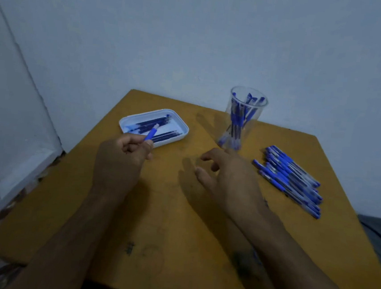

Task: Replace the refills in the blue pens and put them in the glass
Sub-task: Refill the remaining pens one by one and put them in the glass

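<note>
We see a yellow counter [177, 224] with a clear glass [243, 119] standing near its far edge. We use the glass as our marker.

Some things are hard to see. The blue pens in the glass [240, 116] cross over each other, so we cannot count them; there are several. The pile of blue pens [291, 179] lies on the counter to the right of the glass, a bit nearer to us. They overlap, and we count about eight. The white tray [181, 129] sits to the left of the glass. The dark refills [154, 125] in it blur together, so we cannot count them.

We see two hands. The left hand [123, 156] is left of the glass, just in front of the tray. Its fingers [149, 143] pinch one blue pen piece [151, 134], and the rest of that piece is hidden in the hand. The right hand [228, 173] is just in front of the glass. Its fingers [209, 156] are loose and spread, holding nothing.
</note>
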